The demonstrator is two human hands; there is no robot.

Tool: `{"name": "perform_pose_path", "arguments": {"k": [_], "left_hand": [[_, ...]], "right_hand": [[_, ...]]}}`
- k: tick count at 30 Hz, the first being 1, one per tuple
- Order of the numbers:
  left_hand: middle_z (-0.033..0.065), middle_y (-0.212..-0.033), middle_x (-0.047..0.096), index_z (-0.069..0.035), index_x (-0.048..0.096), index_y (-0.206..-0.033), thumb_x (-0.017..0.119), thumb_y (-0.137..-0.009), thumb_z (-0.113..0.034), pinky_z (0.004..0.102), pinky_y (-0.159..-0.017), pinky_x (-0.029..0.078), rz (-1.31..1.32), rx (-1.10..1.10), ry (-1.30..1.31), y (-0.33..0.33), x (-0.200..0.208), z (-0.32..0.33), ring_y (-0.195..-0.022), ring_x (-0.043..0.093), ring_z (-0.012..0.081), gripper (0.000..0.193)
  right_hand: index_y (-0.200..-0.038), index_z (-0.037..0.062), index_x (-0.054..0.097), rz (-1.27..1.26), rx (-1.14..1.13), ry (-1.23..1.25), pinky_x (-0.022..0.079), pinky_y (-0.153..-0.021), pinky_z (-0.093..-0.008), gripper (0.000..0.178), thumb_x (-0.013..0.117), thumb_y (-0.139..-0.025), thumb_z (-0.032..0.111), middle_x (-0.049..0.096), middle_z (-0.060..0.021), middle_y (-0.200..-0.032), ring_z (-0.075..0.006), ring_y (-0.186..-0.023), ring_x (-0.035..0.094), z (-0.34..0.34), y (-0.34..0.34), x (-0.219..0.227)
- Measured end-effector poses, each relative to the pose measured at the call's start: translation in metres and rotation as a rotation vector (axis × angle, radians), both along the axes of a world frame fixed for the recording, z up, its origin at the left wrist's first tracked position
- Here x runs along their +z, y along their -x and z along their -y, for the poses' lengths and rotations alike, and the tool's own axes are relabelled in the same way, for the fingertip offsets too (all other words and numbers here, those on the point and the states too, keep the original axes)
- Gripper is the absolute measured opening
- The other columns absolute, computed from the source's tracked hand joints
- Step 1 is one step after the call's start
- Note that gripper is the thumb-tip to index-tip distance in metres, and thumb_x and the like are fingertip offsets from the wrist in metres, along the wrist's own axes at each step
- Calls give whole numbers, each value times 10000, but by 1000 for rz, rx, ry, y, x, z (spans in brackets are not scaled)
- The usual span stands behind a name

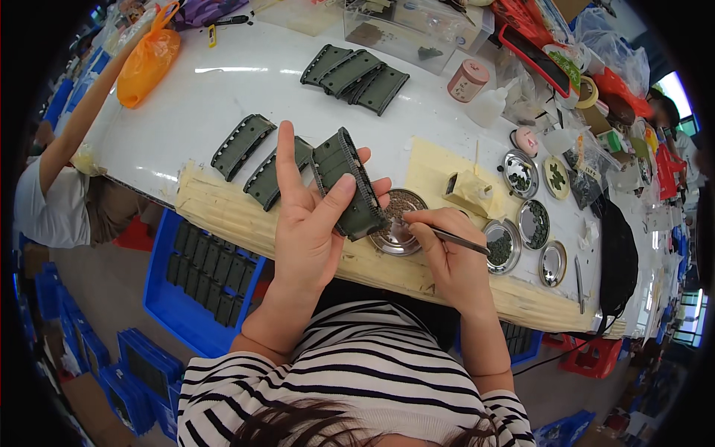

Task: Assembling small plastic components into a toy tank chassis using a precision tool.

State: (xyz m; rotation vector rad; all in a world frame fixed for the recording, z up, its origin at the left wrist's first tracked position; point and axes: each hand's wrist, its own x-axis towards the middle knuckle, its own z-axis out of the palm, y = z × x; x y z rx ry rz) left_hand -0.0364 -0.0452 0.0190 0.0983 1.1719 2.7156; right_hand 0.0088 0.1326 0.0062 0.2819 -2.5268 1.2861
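Hands (304,227) holding green part (334,159), apparently tweezers (462,241), metal dish (400,241) between

The held green curved piece (331,160) covers parts of the fingers of the left hand (304,227), which together with that piece hides part of another green piece (269,180) lying just beyond it. At the fingertips of the right hand (454,257), the working tips of the tweezers (465,243) cannot be made out, and the brown grains (402,200) in the dish (402,241) just left of that hand are too small to tell apart. Below the left hand the tabletop edge hides part of the blue crate (155,283), and far to its left a co-worker (53,186) is cut off by the dark round rim.
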Motion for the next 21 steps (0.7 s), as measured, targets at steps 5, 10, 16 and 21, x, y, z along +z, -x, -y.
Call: {"name": "perform_pose_path", "arguments": {"k": [5, 10, 16, 21], "left_hand": [[145, -1148, 574, 3, 466, -1273, 507, -974, -69, 331, -840, 574, -34, -32, 69, 3, -3, -2, -979, 653, 214, 310], [119, -1185, 578, 15, 580, -1037, 508, -995, -181, 309, -860, 539, -82, -192, 266, -3, -13, -6, -1028, 625, 176, 213], [27, -947, 626, -15, 605, -971, 524, -995, -197, 226, -835, 434, -215, -300, 338, -15, -15, -23, -899, 554, 70, 200], [24, -927, 630, -17, 607, -962, 530, -991, -201, 236, -828, 447, -170, -301, 292, -18, -21, -29, -900, 559, 76, 202]], "right_hand": [[-951, 35, 679, 20, -5, 18, 445, -650, -334, 122, 672, -840, 85, 642, -106, -780, -261, -688, 574, 0, -1, 2], [-993, 56, 696, -313, 22, -115, 450, -638, -315, 257, 738, -759, 153, 662, -69, -863, -222, -710, 578, -9, -11, 30], [-1005, 89, 704, -557, 86, -441, 500, -598, -301, 347, 733, -734, 304, 635, -51, -949, -200, -759, 612, -11, -21, 35], [-1015, 63, 696, -588, 110, -506, 519, -632, -302, 346, 713, -777, 314, 639, -75, -958, -227, -812, 643, -15, -23, 34]]}}
